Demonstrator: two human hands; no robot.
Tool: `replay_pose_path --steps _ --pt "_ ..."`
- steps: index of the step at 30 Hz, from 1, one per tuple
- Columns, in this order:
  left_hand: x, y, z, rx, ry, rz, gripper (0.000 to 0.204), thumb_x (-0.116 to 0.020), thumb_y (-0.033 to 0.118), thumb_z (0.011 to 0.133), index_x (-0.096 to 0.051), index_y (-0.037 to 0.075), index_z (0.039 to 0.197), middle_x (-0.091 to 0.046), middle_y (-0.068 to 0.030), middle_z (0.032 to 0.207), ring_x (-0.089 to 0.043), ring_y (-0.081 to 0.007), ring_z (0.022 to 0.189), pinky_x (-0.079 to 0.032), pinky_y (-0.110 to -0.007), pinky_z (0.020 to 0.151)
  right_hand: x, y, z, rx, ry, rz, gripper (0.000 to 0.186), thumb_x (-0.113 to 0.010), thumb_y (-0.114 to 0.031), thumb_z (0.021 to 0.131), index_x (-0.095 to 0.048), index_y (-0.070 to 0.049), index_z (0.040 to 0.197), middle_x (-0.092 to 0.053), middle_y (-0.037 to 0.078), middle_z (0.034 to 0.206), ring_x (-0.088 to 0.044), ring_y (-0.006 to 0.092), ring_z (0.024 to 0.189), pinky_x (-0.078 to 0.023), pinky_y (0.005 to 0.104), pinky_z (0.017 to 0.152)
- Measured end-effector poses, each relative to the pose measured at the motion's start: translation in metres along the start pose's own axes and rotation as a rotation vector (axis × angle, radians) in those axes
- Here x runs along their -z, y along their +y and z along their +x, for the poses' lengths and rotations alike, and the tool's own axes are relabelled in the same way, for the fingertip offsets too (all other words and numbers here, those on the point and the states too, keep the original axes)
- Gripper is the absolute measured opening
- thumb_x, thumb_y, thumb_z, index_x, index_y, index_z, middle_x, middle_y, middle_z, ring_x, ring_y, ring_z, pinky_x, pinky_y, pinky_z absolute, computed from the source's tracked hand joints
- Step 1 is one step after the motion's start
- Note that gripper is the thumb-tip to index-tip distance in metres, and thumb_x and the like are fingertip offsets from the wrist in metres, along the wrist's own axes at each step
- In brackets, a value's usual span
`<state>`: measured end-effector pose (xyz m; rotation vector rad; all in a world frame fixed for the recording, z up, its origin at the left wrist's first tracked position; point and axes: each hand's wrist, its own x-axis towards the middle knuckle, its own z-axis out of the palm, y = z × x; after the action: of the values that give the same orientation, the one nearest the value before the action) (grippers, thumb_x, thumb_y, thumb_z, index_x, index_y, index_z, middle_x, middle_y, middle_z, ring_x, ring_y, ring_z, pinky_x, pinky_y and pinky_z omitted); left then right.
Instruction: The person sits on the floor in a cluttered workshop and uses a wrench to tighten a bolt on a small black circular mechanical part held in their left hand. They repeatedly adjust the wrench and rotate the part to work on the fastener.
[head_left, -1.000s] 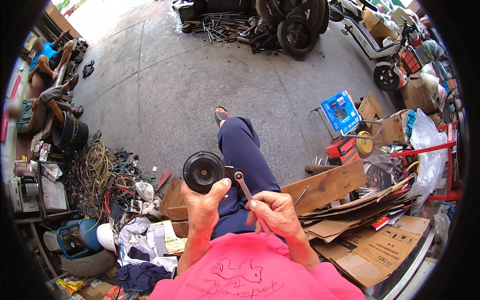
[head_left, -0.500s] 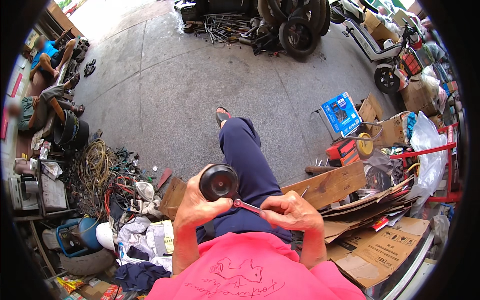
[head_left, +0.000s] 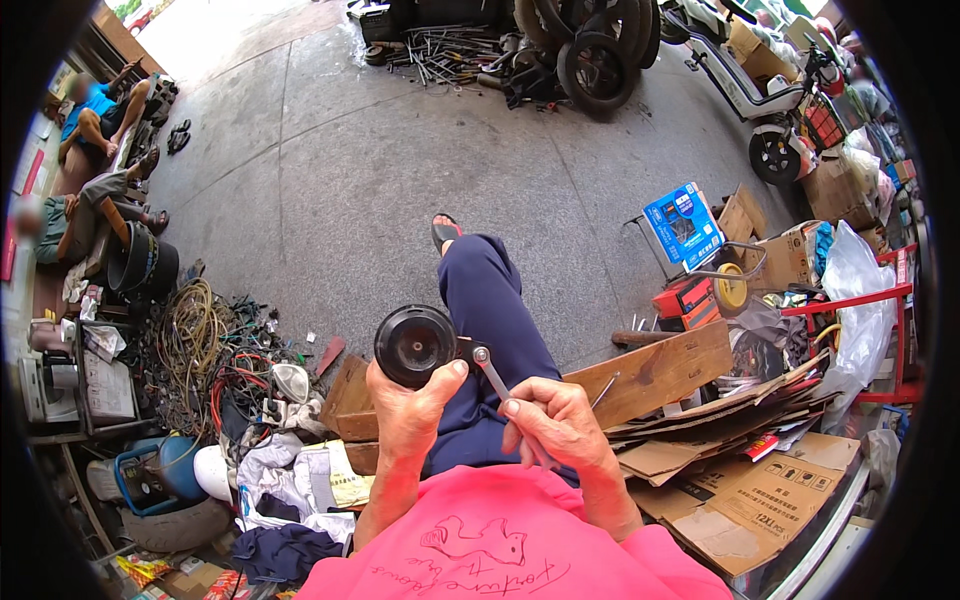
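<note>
My left hand (head_left: 410, 410) is closed around a round black disc-shaped horn (head_left: 416, 346), its thumb pressed along the lower right rim. A small black lug with a bolt sticks out of the horn's right side. At that bolt sits the ring end of a slim metal wrench (head_left: 492, 374). My right hand (head_left: 556, 424) pinches the wrench's shank between thumb and fingers, and a grey end shows below the fingers. Both hands are above my lap, over dark blue trousers (head_left: 490, 310).
A wooden plank box (head_left: 660, 370) stands beyond my right hand, flattened cardboard (head_left: 760, 510) beside it. Tangled cables (head_left: 195, 325) and a white cloth (head_left: 290, 480) lie to the left. Two people sit far left. Tyres (head_left: 597, 72) and a white scooter (head_left: 735, 85) stand farther off.
The horn has moved left and slightly up in my left hand, tilting so the bolted lug shows. The wrench has swung steeper, its ring end higher, and my right hand has shifted slightly left.
</note>
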<state>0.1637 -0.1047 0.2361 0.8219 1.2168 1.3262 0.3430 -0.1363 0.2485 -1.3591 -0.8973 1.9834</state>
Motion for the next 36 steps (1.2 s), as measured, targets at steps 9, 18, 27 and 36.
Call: replay_pose_path --steps 9,18,27,36 --pt "0.003 -0.004 -0.003 0.015 -0.042 0.029 0.024 -0.070 -0.002 0.074 -0.063 0.001 0.097 -0.065 -0.0021 0.090 -0.061 -0.0089 0.080 -0.049 -0.025 0.074 -0.017 0.010 0.005 -0.050 -0.119 0.153 0.022 -0.050 -0.019 0.099 -0.054 -0.001 0.110 -0.068 0.015 0.076 -0.064 0.0173 0.054 -0.051 0.0270 0.048" --pt "0.012 0.005 0.005 0.022 -0.206 0.157 0.027 -0.068 -0.001 0.069 -0.064 0.000 0.096 -0.064 -0.0005 0.084 -0.060 -0.0089 0.075 -0.050 -0.025 0.071 0.039 -0.005 -0.005 0.142 -0.053 -0.354 0.015 -0.061 -0.012 0.092 -0.070 0.001 0.094 -0.065 0.004 0.065 -0.052 0.0052 0.047 -0.039 0.0197 0.043" --pt "0.005 0.003 0.000 0.037 -0.016 0.013 0.017 -0.069 -0.001 0.075 -0.063 0.001 0.091 -0.062 -0.0002 0.078 -0.056 -0.0060 0.063 -0.046 -0.021 0.056 0.006 0.006 0.002 0.053 0.040 0.049 0.020 -0.058 -0.016 0.095 -0.065 0.003 0.097 -0.069 0.010 0.075 -0.062 0.0084 0.052 -0.044 0.0190 0.043" --pt "-0.010 -0.004 -0.009 -0.078 0.057 0.007 0.023 -0.070 -0.001 0.076 -0.064 0.001 0.098 -0.067 -0.0034 0.090 -0.062 -0.0099 0.079 -0.049 -0.025 0.073 -0.018 0.017 0.006 -0.025 -0.204 0.368 0.026 -0.044 -0.020 0.102 -0.053 0.004 0.108 -0.067 0.018 0.091 -0.070 0.0260 0.079 -0.057 0.0340 0.071"
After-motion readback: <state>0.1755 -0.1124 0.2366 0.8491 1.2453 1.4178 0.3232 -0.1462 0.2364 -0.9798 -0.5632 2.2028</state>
